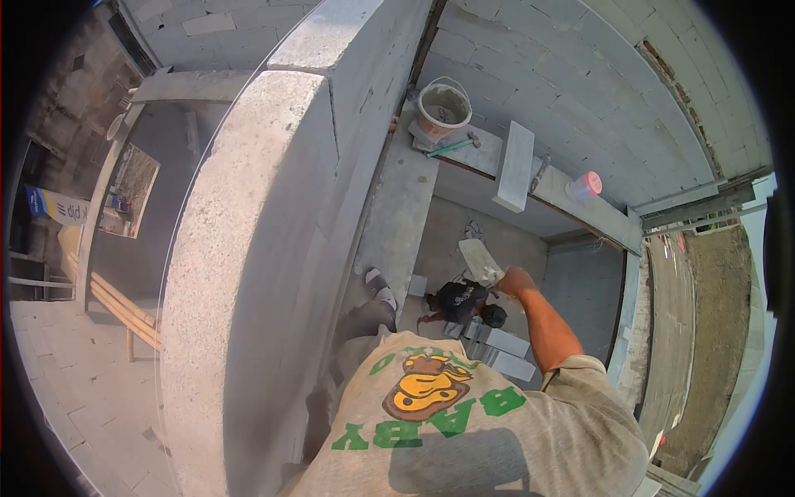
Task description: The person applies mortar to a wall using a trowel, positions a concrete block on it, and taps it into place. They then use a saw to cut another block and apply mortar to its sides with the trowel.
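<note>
In my right hand (517, 282) is a trowel (480, 260), its wide flat blade pointing away from me and smeared pale. The fingers are closed around its handle, and it is held out over the lower floor. My left hand is out of view. Close on my left rises a wall of light grey concrete blocks (236, 190) with a rough, pale top. Beyond the trowel, a bucket (445, 112) containing grey mortar stands on a ledge. A hammer (454, 147) with a green handle lies beside it, and a pale block (515, 166) rests across the ledge.
Far below, a person in dark clothes (462, 301) bends near several grey blocks (508, 341). A clear container with a pink lid (586, 185) stands on the ledge (553, 189). A thin string (176, 215) runs along the wall. Bamboo poles (124, 311) lean at left.
</note>
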A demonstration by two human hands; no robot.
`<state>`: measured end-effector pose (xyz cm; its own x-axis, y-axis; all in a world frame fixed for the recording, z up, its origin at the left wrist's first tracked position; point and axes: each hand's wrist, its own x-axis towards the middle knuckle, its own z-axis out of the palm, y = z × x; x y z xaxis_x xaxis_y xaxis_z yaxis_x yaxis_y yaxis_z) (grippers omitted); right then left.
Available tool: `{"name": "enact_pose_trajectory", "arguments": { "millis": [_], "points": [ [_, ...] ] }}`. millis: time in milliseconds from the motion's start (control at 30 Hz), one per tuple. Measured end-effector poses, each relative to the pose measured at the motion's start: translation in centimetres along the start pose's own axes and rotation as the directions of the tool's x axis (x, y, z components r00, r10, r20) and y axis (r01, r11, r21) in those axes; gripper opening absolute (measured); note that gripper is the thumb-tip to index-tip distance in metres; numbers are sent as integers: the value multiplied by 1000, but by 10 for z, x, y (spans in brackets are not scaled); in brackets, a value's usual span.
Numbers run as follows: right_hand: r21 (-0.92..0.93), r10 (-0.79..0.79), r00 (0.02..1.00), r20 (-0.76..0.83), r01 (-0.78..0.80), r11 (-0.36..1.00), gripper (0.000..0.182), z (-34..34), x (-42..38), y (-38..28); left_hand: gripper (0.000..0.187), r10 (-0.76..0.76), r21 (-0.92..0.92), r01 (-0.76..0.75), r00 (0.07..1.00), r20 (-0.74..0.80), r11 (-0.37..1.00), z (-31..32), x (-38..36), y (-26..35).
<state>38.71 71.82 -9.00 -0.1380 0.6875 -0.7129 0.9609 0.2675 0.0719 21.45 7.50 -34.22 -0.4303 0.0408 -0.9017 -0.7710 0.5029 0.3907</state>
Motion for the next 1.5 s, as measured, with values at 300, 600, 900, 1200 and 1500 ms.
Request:
{"name": "enact_pose_trajectory", "arguments": {
  "millis": [300, 600, 900, 1200, 1500],
  "points": [
    [-18, 68, 994, 83, -66, 998, 48, -107, 138, 0, 28, 85, 166, -90, 996, 41, 982, 124, 9, 215],
    [-83, -80, 996, -34, 77, 994, 40, -261, 366, -97, 29, 50, 140, -49, 999, -4, 989, 249, 2, 392],
    [-466, -352, 930, -107, 266, 844, 29, -330, 695, -201, 29, -319, 154, 353, 924, -210, 923, 353, -43, 488],
    [-601, -469, 875, 122, 441, 667, 24, -290, 811, -271, 30, -498, 139, 581, 779, -382, 802, 379, -100, 557],
    [-593, -676, 684, 275, 674, 441, 22, -293, 830, -300, 30, -535, 100, 632, 721, -440, 769, 393, -140, 592]
  ]
}}
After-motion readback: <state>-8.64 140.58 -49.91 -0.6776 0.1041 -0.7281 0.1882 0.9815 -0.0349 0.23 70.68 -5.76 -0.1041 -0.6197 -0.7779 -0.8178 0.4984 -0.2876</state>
